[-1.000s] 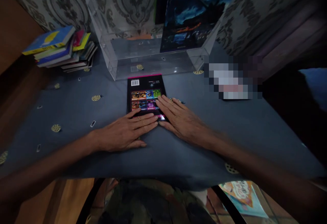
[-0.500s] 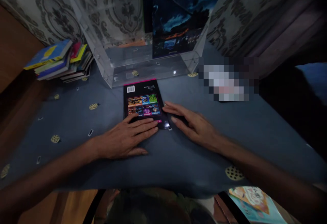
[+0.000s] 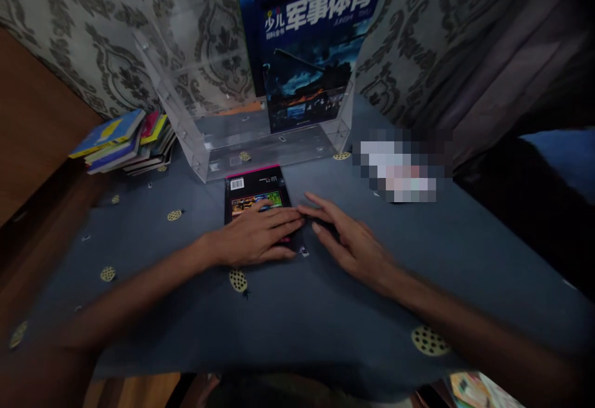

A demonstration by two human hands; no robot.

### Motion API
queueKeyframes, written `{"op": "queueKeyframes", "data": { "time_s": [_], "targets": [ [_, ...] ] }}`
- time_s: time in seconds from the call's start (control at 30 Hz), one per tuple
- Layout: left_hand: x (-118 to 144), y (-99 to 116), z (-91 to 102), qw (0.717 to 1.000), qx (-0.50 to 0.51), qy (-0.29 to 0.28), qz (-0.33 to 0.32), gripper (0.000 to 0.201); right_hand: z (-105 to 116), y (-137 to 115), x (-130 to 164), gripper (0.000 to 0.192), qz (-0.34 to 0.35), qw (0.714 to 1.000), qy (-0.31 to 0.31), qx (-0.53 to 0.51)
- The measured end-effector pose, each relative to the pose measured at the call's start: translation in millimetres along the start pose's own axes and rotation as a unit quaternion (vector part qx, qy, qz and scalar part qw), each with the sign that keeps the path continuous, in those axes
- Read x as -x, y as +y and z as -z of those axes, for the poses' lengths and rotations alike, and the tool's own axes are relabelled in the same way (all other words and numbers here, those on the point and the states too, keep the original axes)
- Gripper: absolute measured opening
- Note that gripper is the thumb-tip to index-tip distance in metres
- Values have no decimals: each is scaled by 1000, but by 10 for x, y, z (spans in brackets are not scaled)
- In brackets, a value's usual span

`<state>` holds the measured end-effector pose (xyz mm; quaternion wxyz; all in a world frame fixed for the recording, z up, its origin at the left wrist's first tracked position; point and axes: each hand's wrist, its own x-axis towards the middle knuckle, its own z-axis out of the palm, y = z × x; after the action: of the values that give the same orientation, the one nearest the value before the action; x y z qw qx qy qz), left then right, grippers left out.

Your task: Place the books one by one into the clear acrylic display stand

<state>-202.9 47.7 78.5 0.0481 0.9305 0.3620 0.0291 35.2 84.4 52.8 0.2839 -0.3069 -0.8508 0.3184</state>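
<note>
On the blue book [image 3: 309,85] standing in the clear rack [image 3: 279,155] we read 少儿 and 军事体育. Just in front, on the table [image 3: 297,321], lies the black book [image 3: 253,188], barcode up, its smaller print seemingly too blurred to read. Our left hand [image 3: 258,235] spreads flat across it, gripping nothing; our right hand [image 3: 354,240], fingers parted, is beside its right edge.

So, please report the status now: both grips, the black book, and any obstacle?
Left grip lying across lower part of black book. Right grip by its right edge, contact unclear. Black book flat, barcode showing. See-through stand close behind it.
</note>
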Motion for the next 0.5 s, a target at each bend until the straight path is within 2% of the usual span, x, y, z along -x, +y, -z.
{"op": "queueKeyframes", "data": {
  "time_s": [0.13, 0.33, 0.5],
  "targets": [
    [-112, -231, -1, 999, -8, -9, 32, 62, -5, 27, -16, 56, 3, 1000, 27, 7],
    [-230, -576, 0, 994, -14, -16, 104, 60, -14, 30, -26, 51, 28, 999, 16, 23],
    [-166, -698, 5, 986, -22, -4, 164, 56, -22, 26, -15, 47, 54, 998, -7, 33]
  ]
}}
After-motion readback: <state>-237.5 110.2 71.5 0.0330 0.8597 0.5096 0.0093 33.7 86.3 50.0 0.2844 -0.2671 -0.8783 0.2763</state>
